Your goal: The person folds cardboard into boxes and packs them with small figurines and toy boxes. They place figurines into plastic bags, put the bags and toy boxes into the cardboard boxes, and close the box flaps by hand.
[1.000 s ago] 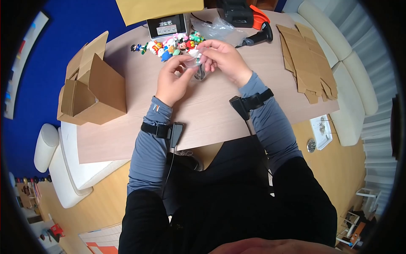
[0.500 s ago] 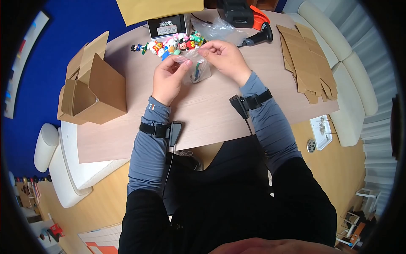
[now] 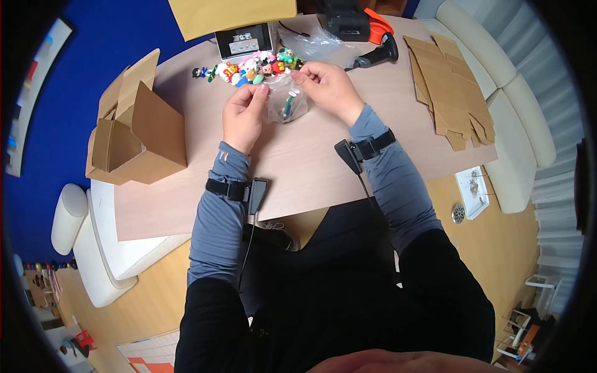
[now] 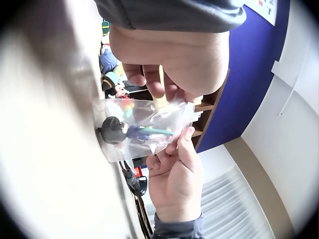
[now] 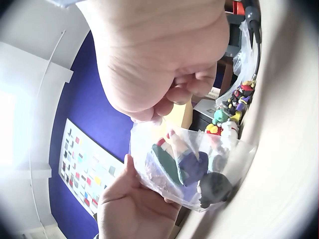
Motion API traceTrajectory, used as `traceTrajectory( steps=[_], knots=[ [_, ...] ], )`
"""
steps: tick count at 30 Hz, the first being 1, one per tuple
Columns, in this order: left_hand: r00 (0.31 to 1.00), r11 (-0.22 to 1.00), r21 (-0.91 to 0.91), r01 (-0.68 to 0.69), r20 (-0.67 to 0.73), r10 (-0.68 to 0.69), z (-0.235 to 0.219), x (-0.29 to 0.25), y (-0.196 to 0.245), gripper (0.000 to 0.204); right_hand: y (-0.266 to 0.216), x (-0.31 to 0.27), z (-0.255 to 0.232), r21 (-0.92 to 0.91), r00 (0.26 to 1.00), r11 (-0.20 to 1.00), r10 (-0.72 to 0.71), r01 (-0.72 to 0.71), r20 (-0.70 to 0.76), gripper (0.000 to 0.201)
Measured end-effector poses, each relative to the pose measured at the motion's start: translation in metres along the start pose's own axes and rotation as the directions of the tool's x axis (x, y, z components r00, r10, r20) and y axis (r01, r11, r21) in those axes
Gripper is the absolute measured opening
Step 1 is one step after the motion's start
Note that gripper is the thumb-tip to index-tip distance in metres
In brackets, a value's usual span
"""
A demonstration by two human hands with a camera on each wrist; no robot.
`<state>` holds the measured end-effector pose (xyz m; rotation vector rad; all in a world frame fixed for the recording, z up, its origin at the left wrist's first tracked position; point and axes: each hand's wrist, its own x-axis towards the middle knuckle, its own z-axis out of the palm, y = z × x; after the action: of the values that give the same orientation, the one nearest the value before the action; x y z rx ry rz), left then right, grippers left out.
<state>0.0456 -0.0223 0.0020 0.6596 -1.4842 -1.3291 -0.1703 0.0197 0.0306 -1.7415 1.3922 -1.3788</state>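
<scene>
Above the table [image 3: 292,168], the left hand [image 3: 242,118] and right hand [image 3: 334,92] pinch a clear plastic bag [image 3: 300,112] near its top. Left wrist: a figurine [image 4: 113,131] sits inside, head down. Right wrist: closing seems underway, calling for aligned edges.

Head view steeply downward from above; wrist views close, sideways, sharing the bag [image 3: 297,110].

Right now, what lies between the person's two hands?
A clear plastic bag holding a toy figure, its top pinched by the left hand and right hand, as the head view shows.
</scene>
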Motion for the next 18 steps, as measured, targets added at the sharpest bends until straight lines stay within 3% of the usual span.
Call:
traceTrajectory(
  steps=[9, 11, 14, 18],
  knots=[
    [1.0, 1.0, -0.024, 0.019, -0.002, -0.019, 0.006, -0.002, 0.007, 0.019, 0.008, 0.002, 0.005, 0.064, 0.997, 0.998, 0.012, -0.017, 0.076, 0.027],
    [1.0, 0.999, -0.032, 0.023, 0.015, -0.022, 0.005, -0.002, 0.006, 0.02, 0.003, 0.002, 0.01, 0.189, 0.991, 0.974, -0.133, 0.126, 0.028, 0.024],
    [0.999, 1.0, -0.02, 0.002, 0.043, -0.001, 0.006, -0.004, 0.006, 0.02, -0.013, -0.005, 0.007, 0.082, 0.987, 0.991, -0.116, 0.106, 0.116, 0.021],
    [0.997, 0.999, 0.001, 0.032, 0.069, -0.032, 0.007, -0.004, 0.008, 0.021, -0.005, -0.004, 0.011, 0.143, 0.981, 0.986, -0.108, 0.086, 0.159, 0.02]
  ],
)
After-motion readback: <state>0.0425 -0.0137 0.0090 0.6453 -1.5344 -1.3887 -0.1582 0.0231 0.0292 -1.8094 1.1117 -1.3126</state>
